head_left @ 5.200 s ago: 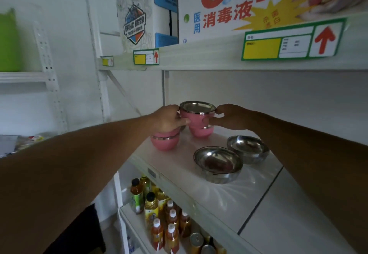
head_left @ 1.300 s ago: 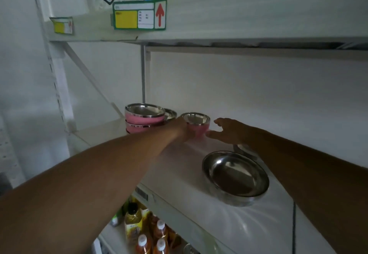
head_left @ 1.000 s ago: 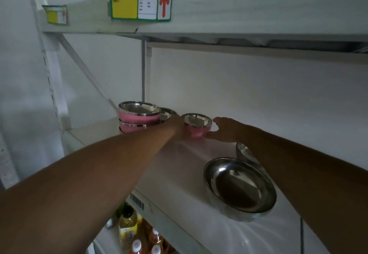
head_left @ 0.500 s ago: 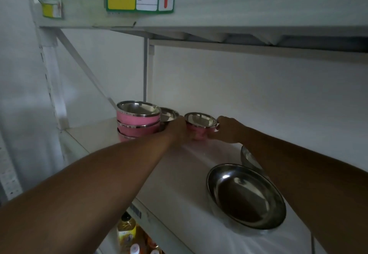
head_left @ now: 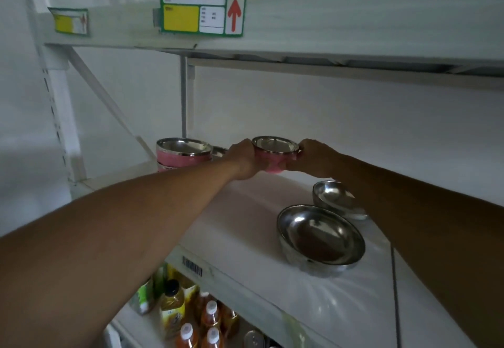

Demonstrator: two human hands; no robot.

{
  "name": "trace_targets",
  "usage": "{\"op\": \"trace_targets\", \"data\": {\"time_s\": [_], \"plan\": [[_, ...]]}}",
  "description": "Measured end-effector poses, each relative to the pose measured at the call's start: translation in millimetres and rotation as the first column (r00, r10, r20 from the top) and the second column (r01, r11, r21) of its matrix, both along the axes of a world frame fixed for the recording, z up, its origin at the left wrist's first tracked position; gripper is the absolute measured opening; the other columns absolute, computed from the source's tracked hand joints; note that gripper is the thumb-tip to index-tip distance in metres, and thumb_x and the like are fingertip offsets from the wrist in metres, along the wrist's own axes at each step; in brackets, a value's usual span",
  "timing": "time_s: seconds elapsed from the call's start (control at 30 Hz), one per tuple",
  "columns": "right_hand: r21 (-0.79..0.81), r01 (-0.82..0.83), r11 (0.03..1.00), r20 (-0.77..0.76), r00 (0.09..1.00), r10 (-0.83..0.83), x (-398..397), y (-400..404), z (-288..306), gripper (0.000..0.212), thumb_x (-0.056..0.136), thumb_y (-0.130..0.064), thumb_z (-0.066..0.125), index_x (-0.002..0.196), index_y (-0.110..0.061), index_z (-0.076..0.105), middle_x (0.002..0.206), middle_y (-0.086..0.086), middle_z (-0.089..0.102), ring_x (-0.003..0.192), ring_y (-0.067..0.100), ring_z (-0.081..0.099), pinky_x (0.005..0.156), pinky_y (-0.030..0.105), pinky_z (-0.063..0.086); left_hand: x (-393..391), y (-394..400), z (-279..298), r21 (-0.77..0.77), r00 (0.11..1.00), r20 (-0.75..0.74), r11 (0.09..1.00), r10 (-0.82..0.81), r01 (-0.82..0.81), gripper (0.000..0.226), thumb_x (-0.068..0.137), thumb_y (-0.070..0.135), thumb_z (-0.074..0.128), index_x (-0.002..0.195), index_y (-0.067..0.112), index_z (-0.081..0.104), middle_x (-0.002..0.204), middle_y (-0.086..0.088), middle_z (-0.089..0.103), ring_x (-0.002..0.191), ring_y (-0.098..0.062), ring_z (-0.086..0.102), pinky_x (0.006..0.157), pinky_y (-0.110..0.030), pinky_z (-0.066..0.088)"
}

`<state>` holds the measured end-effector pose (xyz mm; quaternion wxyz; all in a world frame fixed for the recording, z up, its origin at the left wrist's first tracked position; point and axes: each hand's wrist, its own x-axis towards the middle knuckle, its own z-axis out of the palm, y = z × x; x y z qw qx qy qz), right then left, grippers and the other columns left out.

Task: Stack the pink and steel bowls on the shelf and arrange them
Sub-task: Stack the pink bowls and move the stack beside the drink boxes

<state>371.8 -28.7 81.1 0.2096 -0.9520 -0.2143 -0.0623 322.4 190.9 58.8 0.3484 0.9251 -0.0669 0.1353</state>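
A small pink bowl (head_left: 275, 158) with a steel rim is held just above the white shelf (head_left: 245, 216) at the back. My left hand (head_left: 244, 158) grips its left side and my right hand (head_left: 313, 156) grips its right side. To the left stands a stack of pink bowls (head_left: 182, 155), with a steel bowl (head_left: 219, 151) partly hidden behind it. A large steel bowl (head_left: 320, 238) sits near the shelf's front. A smaller steel bowl (head_left: 336, 200) lies behind it, partly under my right forearm.
The upper shelf (head_left: 327, 20) hangs low overhead with a yellow price label (head_left: 201, 13) and boxes on top. Bottles (head_left: 191, 317) of amber drink fill the lower shelf. A white upright post (head_left: 58, 118) stands at the left.
Both hands closed on the small pink bowl and lifted it slightly off the shelf. The view drew closer to the shelf and tilted down.
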Motion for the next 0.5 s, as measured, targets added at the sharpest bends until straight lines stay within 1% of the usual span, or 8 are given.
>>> {"op": "trace_targets", "data": {"time_s": [0.07, 0.13, 0.2, 0.27, 0.37, 0.4, 0.47, 0.5], "plan": [[0.028, -0.012, 1.0, 0.003, 1.0, 0.012, -12.4, -3.7, 4.3, 0.052, 0.077, -0.065, 0.081, 0.088, -0.015, 0.075, 0.075, 0.002, 0.069, 0.07, 0.013, 0.063, 0.066, 0.028, 0.046, -11.7, -0.9, 3.8, 0.004, 1.0, 0.006, 1.0, -0.005, 0.005, 0.059, 0.089, 0.05, 0.085, 0.136, 0.019, 0.07, 0.124, -0.006, 0.075, 0.102, -0.025, 0.067, 0.077, -0.026, 0.045], [0.037, -0.032, 0.999, 0.013, 0.999, 0.032, -28.3, -5.7, 7.7, 0.049, 0.078, -0.064, 0.081, 0.087, -0.015, 0.075, 0.074, 0.001, 0.069, 0.071, 0.014, 0.063, 0.064, 0.026, 0.045, -25.6, -1.6, 7.7, 0.037, 1.0, 0.007, 0.999, 0.019, -0.02, 0.062, 0.09, 0.049, 0.085, 0.139, 0.016, 0.067, 0.128, -0.007, 0.073, 0.104, -0.026, 0.065, 0.081, -0.027, 0.043], [0.044, -0.044, 0.998, 0.014, 0.999, 0.043, -43.4, -5.9, 11.2, 0.052, 0.077, -0.065, 0.08, 0.091, -0.015, 0.076, 0.079, 0.003, 0.072, 0.075, 0.016, 0.066, 0.068, 0.029, 0.048, -42.2, -1.1, 12.4, 0.058, 0.999, 0.009, 0.997, 0.052, -0.053, 0.065, 0.09, 0.051, 0.085, 0.14, 0.015, 0.065, 0.126, -0.007, 0.072, 0.108, -0.028, 0.066, 0.084, -0.028, 0.042], [0.049, -0.055, 0.997, 0.019, 0.998, 0.054, -58.9, -5.5, 14.5, 0.057, 0.077, -0.067, 0.08, 0.1, -0.015, 0.075, 0.087, 0.003, 0.073, 0.083, 0.019, 0.069, 0.074, 0.034, 0.051, -62.0, 0.2, 17.5, 0.062, 0.997, 0.012, 0.995, 0.077, -0.077, 0.064, 0.089, 0.054, 0.084, 0.138, 0.018, 0.065, 0.113, 0.0, 0.068, 0.102, -0.024, 0.063, 0.083, -0.028, 0.043], [0.061, -0.069, 0.996, 0.019, 0.997, 0.068, -83.4, -3.7, 16.4, 0.065, 0.077, -0.067, 0.08, 0.113, -0.014, 0.071, 0.096, 0.002, 0.07, 0.09, 0.02, 0.067, 0.075, 0.033, 0.05, -95.8, 2.5, 21.9, 0.065, 0.995, 0.022, 0.993, 0.1, -0.101, 0.046, 0.091, 0.052, 0.083, 0.127, 0.027, 0.068, 0.093, 0.012, 0.063, 0.097, -0.02, 0.065, 0.078, -0.028, 0.045], [0.071, -0.071, 0.995, 0.018, 0.997, 0.07, -90.6, -2.5, 16.1, 0.067, 0.075, -0.067, 0.082, 0.116, -0.016, 0.071, 0.1, 0.003, 0.07, 0.093, 0.02, 0.067, 0.075, 0.032, 0.05, -109.4, 2.2, 22.5, 0.059, 0.995, 0.015, 0.993, 0.1, -0.101, 0.04, 0.093, 0.051, 0.082, 0.123, 0.028, 0.069, 0.094, 0.012, 0.067, 0.099, -0.02, 0.068, 0.08, -0.029, 0.049], [0.076, -0.088, 0.993, 0.012, 0.996, 0.087, -106.6, -0.9, 14.3, 0.069, 0.07, -0.068, 0.084, 0.115, -0.019, 0.071, 0.102, 0.002, 0.071, 0.093, 0.019, 0.069, 0.072, 0.032, 0.051, -132.9, -0.4, 19.4, 0.051, 0.996, 0.001, 0.994, 0.092, -0.092, 0.045, 0.096, 0.046, 0.08, 0.133, 0.02, 0.074, 0.11, 0.003, 0.078, 0.109, -0.023, 0.073, 0.095, -0.036, 0.058], [0.075, -0.105, 0.992, 0.005, 0.995, 0.104, -114.4, -0.4, 12.8, 0.072, 0.066, -0.071, 0.084, 0.114, -0.019, 0.071, 0.1, 0.001, 0.071, 0.091, 0.018, 0.068, 0.069, 0.031, 0.049, -143.6, -2.2, 16.9, 0.048, 0.996, 0.0, 0.995, 0.09, -0.09, 0.047, 0.098, 0.043, 0.08, 0.138, 0.02, 0.073, 0.117, -0.001, 0.079, 0.112, -0.024, 0.074, 0.101, -0.04, 0.059]]}}
